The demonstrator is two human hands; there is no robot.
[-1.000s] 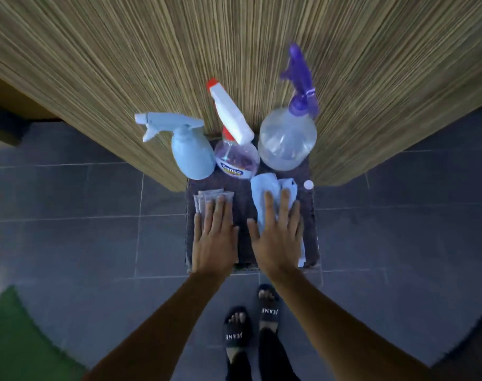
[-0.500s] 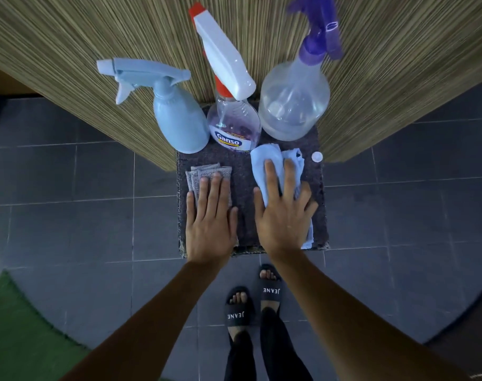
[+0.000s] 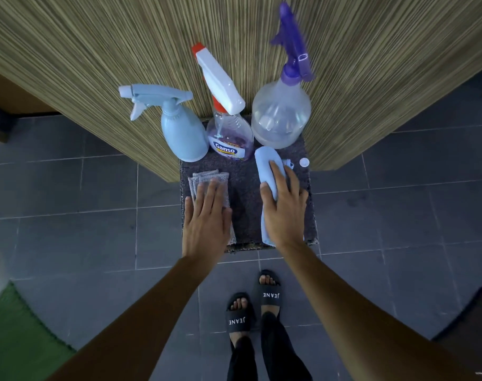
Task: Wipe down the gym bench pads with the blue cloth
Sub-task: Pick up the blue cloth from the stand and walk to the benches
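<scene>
The left hand (image 3: 206, 224) lies flat, fingers spread, on a grey cloth (image 3: 209, 178) at the left of the dark table (image 3: 244, 193). To the right, the right hand (image 3: 285, 213) has its grip curled around the blue cloth (image 3: 267, 166), below three spray bottles (image 3: 228, 127).

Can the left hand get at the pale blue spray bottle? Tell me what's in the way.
Probably yes. The left hand lies flat on the grey cloth, and the pale blue spray bottle stands just beyond, nothing between.
</scene>
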